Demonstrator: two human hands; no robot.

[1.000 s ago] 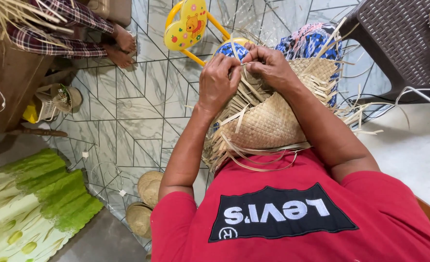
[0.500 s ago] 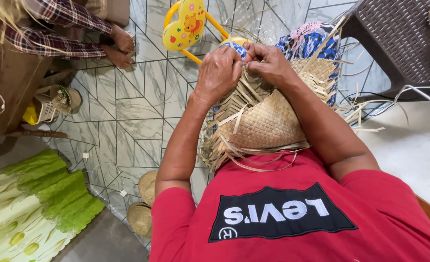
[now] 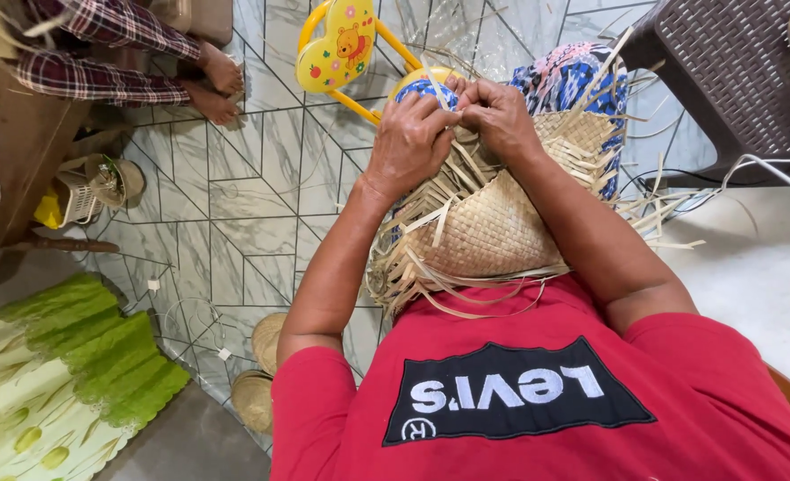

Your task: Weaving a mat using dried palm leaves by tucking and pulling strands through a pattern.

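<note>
Both hands had crept a little along the rim of the woven piece since the half-second-earlier view — small shift, same grip. We noted our left hand closed narrow, fingers pinching loose straw strips at the upper edge of the half-woven straw basket, which lay in our lap against the red shirt. Our right hand was likewise curled tight on a strip, touching the left at the knuckles. We judged the weaving to be moving strip by strip along the edge — much unwoven fringe remained. Beyond the hands stood a yellow child's chair on the tiled floor; another person's bare feet rested upper left.
</note>
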